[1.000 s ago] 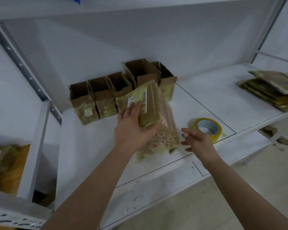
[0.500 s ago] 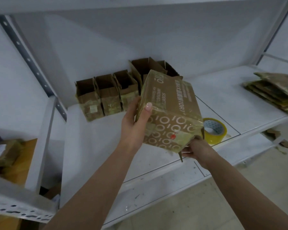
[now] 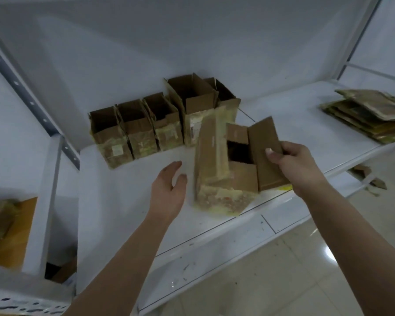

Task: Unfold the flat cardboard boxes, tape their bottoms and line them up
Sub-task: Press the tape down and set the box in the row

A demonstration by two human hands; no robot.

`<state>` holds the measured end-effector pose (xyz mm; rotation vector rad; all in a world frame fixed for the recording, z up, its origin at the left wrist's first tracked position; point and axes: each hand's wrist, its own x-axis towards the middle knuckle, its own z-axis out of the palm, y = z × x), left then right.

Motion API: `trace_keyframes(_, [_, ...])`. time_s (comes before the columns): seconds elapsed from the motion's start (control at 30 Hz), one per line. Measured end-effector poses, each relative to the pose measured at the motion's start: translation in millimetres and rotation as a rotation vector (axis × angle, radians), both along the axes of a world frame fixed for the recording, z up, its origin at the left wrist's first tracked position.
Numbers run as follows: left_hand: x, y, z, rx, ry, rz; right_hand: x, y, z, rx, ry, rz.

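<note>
Tape roll [image 3: 284, 187] mostly hidden behind box [image 3: 219, 179], right hand [image 3: 294, 163] gripping flap

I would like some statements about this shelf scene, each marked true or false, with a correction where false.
1. The right hand grips a top flap of the open box. True.
2. The left hand holds the roll of tape. False: it is open beside the box and holds nothing.
3. A row of opened boxes stands at the back of the shelf. True.
4. The stack of flat boxes lies at the left end of the shelf. False: it lies at the right.
5. The open box stands on the floor. False: it rests on the shelf.
</note>
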<state>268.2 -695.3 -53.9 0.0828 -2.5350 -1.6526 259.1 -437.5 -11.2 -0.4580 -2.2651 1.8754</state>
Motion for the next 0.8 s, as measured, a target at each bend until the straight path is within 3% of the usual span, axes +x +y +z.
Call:
trace_keyframes(0.17, [1,18,18,-0.015,0.041,-0.121,-8,-8,-4,0.25,-0.039,-0.012])
trace_keyframes(0.3, [-2,31,30,-0.301,0.111,-0.217,-4,-3,2,0.659,-0.015,-0.044])
trace_keyframes(0.4, [-5,33,30,-0.372,0.177,-0.207,6,-2,5,1.173,0.18,0.085])
trace_keyframes(0.53, [-1,43,35,-0.533,0.189,-0.293,10,-7,1,1.368,0.032,0.285])
trace_keyframes(0.6, [-1,45,36,-0.605,0.229,-0.299,12,-8,-2,1.391,-0.042,0.33])
trace_keyframes(0.67, [-3,40,39,-0.561,0.252,-0.265,14,-5,-2,1.28,-0.042,0.355])
trace_keyframes(0.7, [-4,37,41,-0.513,0.245,-0.249,15,-2,-2,1.155,-0.004,0.349])
trace_keyframes(0.8, [-6,29,46,-0.362,0.182,-0.226,18,-3,4,0.529,0.19,0.263])
